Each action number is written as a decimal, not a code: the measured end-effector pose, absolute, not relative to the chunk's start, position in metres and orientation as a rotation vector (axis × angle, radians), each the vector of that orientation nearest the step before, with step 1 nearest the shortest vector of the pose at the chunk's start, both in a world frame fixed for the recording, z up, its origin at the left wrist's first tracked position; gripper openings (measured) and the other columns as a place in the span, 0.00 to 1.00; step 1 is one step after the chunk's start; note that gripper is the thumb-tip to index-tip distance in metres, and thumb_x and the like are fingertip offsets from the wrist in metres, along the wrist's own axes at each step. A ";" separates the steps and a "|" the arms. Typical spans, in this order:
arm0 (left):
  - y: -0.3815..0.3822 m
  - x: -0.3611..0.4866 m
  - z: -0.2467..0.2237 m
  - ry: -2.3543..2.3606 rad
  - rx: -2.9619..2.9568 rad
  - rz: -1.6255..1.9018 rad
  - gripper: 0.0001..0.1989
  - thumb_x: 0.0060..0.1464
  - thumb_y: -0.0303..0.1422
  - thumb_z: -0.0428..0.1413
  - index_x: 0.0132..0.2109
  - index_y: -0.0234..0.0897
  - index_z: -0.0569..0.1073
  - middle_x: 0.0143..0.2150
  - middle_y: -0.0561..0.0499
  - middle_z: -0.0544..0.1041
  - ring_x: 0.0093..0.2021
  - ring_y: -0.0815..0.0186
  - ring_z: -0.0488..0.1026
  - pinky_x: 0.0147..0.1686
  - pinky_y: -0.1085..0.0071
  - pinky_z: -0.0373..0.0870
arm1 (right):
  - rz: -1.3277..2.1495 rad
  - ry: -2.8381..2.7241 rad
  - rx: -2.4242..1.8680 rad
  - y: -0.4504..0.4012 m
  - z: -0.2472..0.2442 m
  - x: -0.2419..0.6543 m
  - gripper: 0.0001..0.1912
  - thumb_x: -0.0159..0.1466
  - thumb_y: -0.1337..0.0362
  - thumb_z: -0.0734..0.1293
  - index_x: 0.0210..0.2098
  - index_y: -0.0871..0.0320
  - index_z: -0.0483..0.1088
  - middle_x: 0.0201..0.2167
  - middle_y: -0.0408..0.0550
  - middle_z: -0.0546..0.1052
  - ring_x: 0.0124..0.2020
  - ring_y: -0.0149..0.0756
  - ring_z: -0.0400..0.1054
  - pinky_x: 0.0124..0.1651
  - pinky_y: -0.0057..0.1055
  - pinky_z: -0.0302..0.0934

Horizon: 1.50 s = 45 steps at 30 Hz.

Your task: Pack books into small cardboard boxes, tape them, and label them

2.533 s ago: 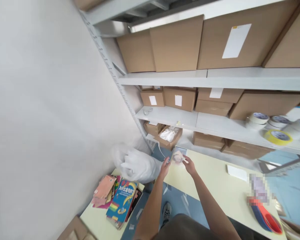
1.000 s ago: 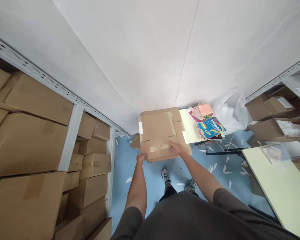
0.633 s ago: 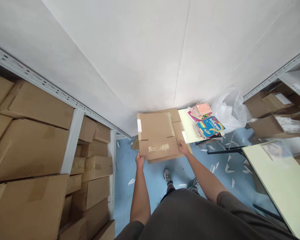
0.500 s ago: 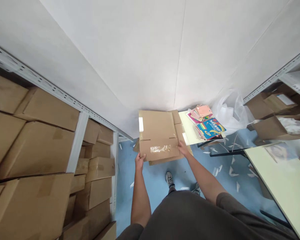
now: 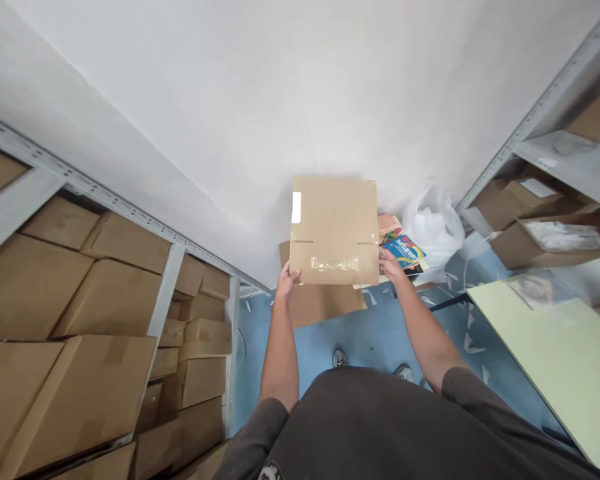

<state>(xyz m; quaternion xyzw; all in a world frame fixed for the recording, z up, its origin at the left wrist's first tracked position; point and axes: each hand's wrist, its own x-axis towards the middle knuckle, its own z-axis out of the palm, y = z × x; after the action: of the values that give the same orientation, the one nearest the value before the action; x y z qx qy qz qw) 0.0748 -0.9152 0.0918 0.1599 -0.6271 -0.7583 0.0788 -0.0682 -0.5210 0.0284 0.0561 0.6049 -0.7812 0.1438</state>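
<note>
A flattened cardboard box [image 5: 334,217] is held up in front of me, with a white label at its left edge and clear tape near its lower edge. My left hand [image 5: 287,280] is closed on its lower left corner, thumb on the front face. At the lower right edge my right hand [image 5: 390,265] is closed on the same cardboard. Behind and below it, another cardboard sheet [image 5: 325,305] partly shows. Books [image 5: 405,252] lie just beyond my right hand, partly hidden by the cardboard and that hand.
Shelves of cardboard boxes [image 5: 115,300] line the left side. To the right are a white plastic bag [image 5: 435,230], a pale table [image 5: 545,347] and a shelf with an open box [image 5: 555,240]. White scraps lie on the blue floor [image 5: 360,340]; a white wall [image 5: 280,100] rises ahead.
Both hands have raised the flattened box away from the other sheet, which now shows beneath it. My right hand has moved to the box's right edge. The view has shifted too.
</note>
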 end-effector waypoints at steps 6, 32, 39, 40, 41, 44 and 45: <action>-0.780 -0.003 0.127 -2.084 0.206 -2.294 0.33 0.49 0.40 0.68 0.62 0.39 0.74 0.57 0.42 0.81 0.58 0.54 0.77 0.59 0.58 0.72 | -2.428 1.857 0.260 -0.357 0.082 -0.073 0.27 0.47 0.55 0.80 0.41 0.52 0.69 0.34 0.44 0.81 0.37 0.41 0.75 0.38 0.34 0.68; -0.257 -0.159 0.042 -2.797 -0.643 -2.914 0.41 0.37 0.29 0.67 0.62 0.39 0.70 0.48 0.45 0.84 0.49 0.54 0.82 0.49 0.62 0.75 | -2.776 1.838 1.562 0.018 0.048 0.195 0.27 0.45 0.52 0.82 0.35 0.49 0.65 0.30 0.38 0.74 0.36 0.39 0.71 0.39 0.35 0.65; -0.241 -0.188 -0.007 -3.165 -0.769 -2.965 0.40 0.33 0.26 0.68 0.58 0.42 0.71 0.51 0.44 0.82 0.52 0.52 0.82 0.51 0.59 0.77 | -2.782 1.682 1.744 -0.022 0.008 0.220 0.28 0.46 0.52 0.82 0.34 0.50 0.63 0.33 0.39 0.75 0.36 0.39 0.73 0.42 0.36 0.66; -0.239 -0.189 -0.014 -3.187 -0.796 -2.980 0.40 0.34 0.26 0.67 0.59 0.42 0.71 0.52 0.43 0.82 0.52 0.52 0.81 0.51 0.60 0.77 | -2.779 1.658 1.783 -0.027 0.003 0.223 0.27 0.46 0.52 0.82 0.34 0.50 0.63 0.33 0.40 0.75 0.36 0.39 0.73 0.42 0.37 0.66; -0.237 -0.191 -0.019 -3.198 -0.821 -2.991 0.40 0.34 0.26 0.67 0.59 0.42 0.71 0.52 0.43 0.82 0.52 0.52 0.81 0.51 0.60 0.77 | -2.774 1.636 1.823 -0.030 -0.002 0.225 0.27 0.46 0.52 0.82 0.34 0.50 0.64 0.33 0.40 0.75 0.36 0.39 0.73 0.42 0.37 0.66; -0.221 -0.191 -0.030 -3.207 -0.844 -2.968 0.41 0.35 0.27 0.67 0.61 0.42 0.72 0.51 0.43 0.83 0.52 0.51 0.82 0.51 0.60 0.77 | -2.743 1.580 1.947 -0.031 -0.009 0.227 0.28 0.45 0.52 0.82 0.35 0.50 0.64 0.32 0.40 0.76 0.36 0.40 0.73 0.42 0.37 0.66; -0.214 -0.190 -0.031 -3.216 -0.829 -2.939 0.41 0.36 0.27 0.67 0.61 0.42 0.72 0.50 0.43 0.83 0.52 0.51 0.82 0.51 0.59 0.77 | -2.728 1.561 1.992 -0.028 -0.010 0.226 0.29 0.44 0.52 0.82 0.35 0.50 0.64 0.32 0.40 0.76 0.36 0.40 0.73 0.42 0.37 0.66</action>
<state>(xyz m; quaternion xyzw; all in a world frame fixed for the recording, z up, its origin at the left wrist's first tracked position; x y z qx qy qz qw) -0.1900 -0.2139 -0.0313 -0.1492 -0.5788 -0.5289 -0.6026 0.2256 -0.0282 -0.0098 0.5129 0.4021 -0.7026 -0.2857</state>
